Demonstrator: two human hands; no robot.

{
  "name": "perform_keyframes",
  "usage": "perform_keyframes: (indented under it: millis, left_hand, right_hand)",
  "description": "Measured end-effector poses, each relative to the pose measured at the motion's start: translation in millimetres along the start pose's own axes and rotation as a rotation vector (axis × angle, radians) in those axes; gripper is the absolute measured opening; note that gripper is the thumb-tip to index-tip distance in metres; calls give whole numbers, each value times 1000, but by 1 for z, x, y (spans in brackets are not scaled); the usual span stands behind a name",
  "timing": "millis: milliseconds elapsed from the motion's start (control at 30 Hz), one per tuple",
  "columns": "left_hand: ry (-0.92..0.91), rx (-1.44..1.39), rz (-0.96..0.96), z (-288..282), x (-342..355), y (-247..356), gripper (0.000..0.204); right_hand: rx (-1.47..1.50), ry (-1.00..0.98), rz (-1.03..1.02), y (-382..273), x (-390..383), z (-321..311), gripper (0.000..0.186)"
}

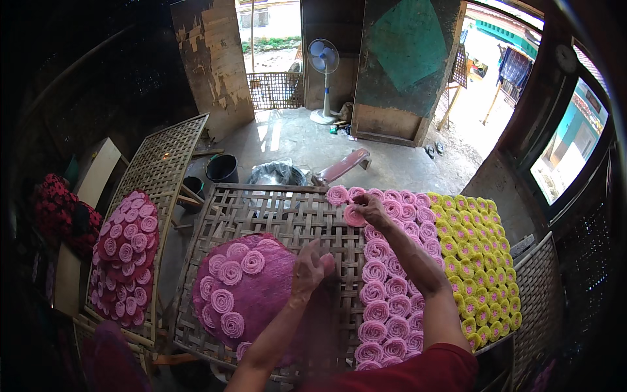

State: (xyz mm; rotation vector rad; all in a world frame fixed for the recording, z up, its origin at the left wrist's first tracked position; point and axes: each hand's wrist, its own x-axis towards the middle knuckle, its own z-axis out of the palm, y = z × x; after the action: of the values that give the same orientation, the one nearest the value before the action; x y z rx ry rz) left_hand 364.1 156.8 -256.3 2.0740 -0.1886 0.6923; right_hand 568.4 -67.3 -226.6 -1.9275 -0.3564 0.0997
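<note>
My right hand [369,208] pinches a pale pink rosette [354,217] at the top of the rows of pink rosettes [396,307] on a woven bamboo rack [227,208]. My left hand [313,266], blurred, is over the rack beside a magenta round mat [268,304] dotted with pink rosettes; whether its fingers hold anything is unclear. Yellow pieces with pink centres [480,268] fill the right part of the rack.
A tilted rack [168,170] at left bears more magenta mats with rosettes [127,255]. Beyond stand a black bucket [221,168], a lined basin [274,175], a pink slanted board [343,163] and a fan [324,85]. Another rack [542,287] leans at right.
</note>
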Motion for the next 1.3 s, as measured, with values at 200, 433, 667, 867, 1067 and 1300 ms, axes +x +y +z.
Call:
perform_keyframes:
  millis: [200,433,667,867,1067,1300]
  left_hand:
    - [-4,-177,-310,-29,15,36,54]
    - [-51,-268,-13,-28,28,67,55]
    - [255,512,-287,-87,-7,-6,58]
    - [-7,903,-351,-139,-27,-70,45]
    - [8,666,-317,-140,-9,-62,36]
    - [37,505,-374,-140,1,-71,49]
  right_hand:
    - [-668,378,-396,-11,-16,5,29]
    - [770,-476,571,-74,-110,66,46]
    - [387,-200,190,-32,-44,67,27]
    - [-481,60,-34,-10,14,73,26]
    - [-802,289,-319,-26,-1,55,49]
    - [-387,-105,-28,-66,-111,96,46]
